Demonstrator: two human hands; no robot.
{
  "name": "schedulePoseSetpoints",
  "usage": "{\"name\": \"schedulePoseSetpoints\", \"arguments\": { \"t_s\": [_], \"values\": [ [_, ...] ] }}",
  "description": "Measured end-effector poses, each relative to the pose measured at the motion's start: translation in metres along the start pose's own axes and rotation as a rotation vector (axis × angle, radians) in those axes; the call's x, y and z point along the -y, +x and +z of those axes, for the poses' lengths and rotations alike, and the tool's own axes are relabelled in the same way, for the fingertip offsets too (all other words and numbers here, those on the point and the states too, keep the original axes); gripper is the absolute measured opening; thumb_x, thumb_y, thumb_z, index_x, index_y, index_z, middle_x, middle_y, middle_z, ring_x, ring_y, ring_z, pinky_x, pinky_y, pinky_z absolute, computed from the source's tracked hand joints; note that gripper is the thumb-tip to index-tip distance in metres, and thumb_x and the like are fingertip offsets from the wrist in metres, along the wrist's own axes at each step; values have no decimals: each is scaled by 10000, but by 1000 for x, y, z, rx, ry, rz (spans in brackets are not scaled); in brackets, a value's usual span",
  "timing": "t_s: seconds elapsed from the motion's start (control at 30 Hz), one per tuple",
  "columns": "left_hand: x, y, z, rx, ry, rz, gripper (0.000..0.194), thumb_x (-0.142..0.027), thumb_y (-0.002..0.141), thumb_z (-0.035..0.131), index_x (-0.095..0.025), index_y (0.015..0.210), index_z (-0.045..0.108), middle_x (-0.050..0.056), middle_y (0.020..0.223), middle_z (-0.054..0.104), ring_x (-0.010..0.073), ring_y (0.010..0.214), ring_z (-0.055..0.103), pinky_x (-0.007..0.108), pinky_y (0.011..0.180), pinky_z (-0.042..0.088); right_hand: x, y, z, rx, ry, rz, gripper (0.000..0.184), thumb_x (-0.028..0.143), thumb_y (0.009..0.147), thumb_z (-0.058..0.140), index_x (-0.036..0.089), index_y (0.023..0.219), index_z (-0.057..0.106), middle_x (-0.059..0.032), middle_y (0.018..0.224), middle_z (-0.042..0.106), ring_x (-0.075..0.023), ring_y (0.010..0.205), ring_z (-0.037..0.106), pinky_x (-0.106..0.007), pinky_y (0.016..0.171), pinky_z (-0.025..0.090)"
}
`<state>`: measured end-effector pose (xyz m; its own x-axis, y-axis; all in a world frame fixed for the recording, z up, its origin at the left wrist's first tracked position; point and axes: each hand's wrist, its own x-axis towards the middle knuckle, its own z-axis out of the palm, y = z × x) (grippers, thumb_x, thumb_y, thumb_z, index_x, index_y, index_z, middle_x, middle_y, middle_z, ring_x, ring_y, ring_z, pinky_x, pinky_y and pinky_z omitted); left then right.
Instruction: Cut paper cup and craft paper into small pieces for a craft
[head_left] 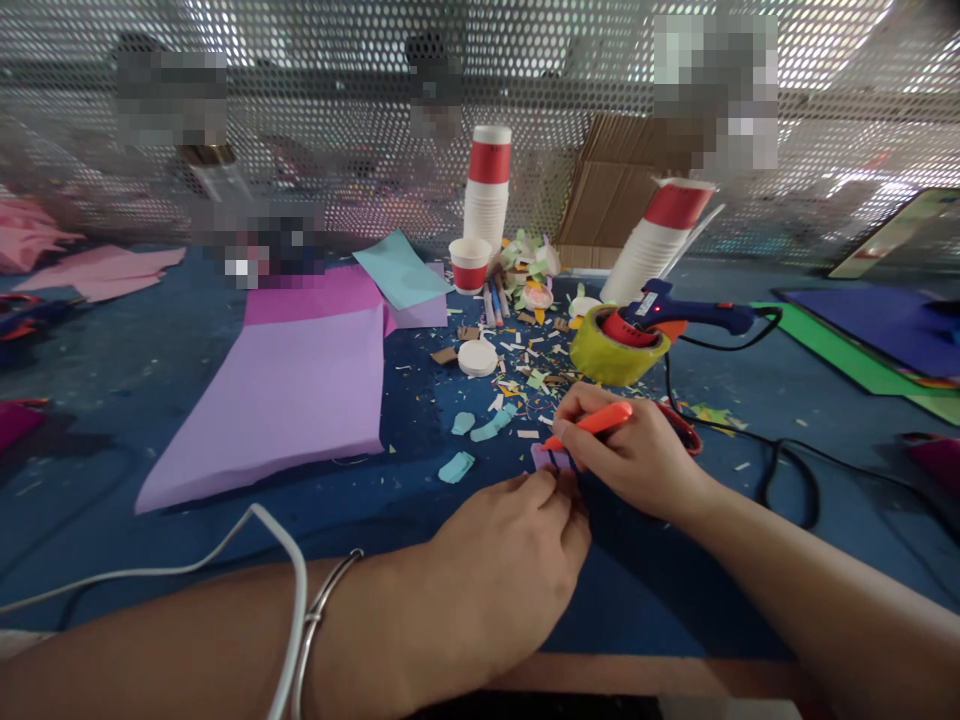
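Note:
My right hand (637, 440) grips an orange felt-tip pen (596, 420), its tip end down at a small purple paper piece (541, 456) on the blue table. My left hand (517, 550), fingers bent and close together, holds that paper piece against the table from the near side. Part of the paper is hidden under the fingers. Just beyond and to the left lie light-blue paper cutouts (456, 467). A stack of white paper discs (478, 357) sits farther back among scattered paper scraps.
A glue gun (697, 308) rests on a yellow tape roll (611, 355), its black cord (772, 470) running right. Stacked red-and-white paper cups (487, 190) stand behind. A large purple sheet (300, 390) lies left. A white cable (202, 560) crosses my left forearm.

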<state>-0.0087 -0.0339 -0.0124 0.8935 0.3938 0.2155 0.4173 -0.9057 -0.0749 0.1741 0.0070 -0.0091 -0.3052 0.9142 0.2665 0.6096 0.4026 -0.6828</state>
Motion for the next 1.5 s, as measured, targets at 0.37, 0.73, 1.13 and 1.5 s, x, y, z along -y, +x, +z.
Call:
{"name": "schedulePoseSetpoints", "arguments": {
  "t_s": [0.37,0.73,1.13,1.5],
  "values": [
    [1,0,0,17,-14,1,362,-113,958,414,-14,1242,616,166,1232,691,265,1135,640,355,970,548,1,0,1,-5,-26,21,171,183,879,514,216,711,510,60,594,502,-107,546,480,-248,558,393],
    [4,-2,1,32,-33,25,370,-121,954,429,-2,1265,591,193,1253,662,281,1132,618,373,936,550,-2,1,-4,-129,9,1,194,213,911,520,210,717,515,41,625,535,-118,568,501,-261,573,395],
    [16,-1,-8,64,-187,43,328,-176,945,501,-51,1227,614,158,1195,675,272,1138,591,400,960,533,-9,4,-17,-72,-74,-35,109,265,928,518,198,874,586,16,736,630,-132,647,563,-251,636,417],
    [47,3,-21,-75,-373,-120,244,-110,949,479,-138,1048,701,86,1012,708,209,975,616,377,892,502,-15,1,-36,172,-311,-74,167,190,867,528,207,1001,627,-21,891,707,-181,772,628,-279,717,439]
  ]
}}
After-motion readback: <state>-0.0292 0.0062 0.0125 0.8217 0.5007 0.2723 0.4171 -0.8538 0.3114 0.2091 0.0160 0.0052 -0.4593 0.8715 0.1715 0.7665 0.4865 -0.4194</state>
